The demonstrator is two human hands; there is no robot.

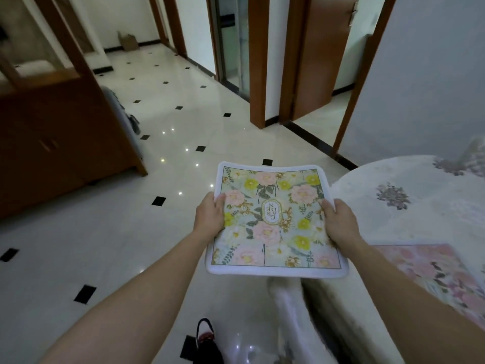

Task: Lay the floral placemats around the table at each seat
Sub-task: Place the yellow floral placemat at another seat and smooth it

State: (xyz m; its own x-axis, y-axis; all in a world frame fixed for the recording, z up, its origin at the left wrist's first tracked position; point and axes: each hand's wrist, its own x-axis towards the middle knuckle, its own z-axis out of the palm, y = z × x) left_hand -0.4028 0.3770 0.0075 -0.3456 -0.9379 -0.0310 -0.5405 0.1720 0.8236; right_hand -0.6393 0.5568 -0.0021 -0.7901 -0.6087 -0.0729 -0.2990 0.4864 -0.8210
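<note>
I hold a floral placemat (pixel 273 222) flat in the air, over the floor just left of the table's edge. It is square with a white border, pink and yellow flowers and an oval label in the middle. My left hand (pixel 210 214) grips its left edge and my right hand (pixel 339 222) grips its right edge, thumbs on top. The round table (pixel 393 206), covered by a white cloth with purple flower prints, fills the right side. A pink floral placemat (pixel 441 279) lies on it near the front edge, partly hidden by my right forearm.
A wooden cabinet (pixel 52 132) stands at the left. Glossy white floor tiles (pixel 105 232) with small black squares stretch ahead to several wooden door frames (pixel 258 61). My shoe (pixel 206 337) shows at the bottom beside the hanging tablecloth (pixel 288 311).
</note>
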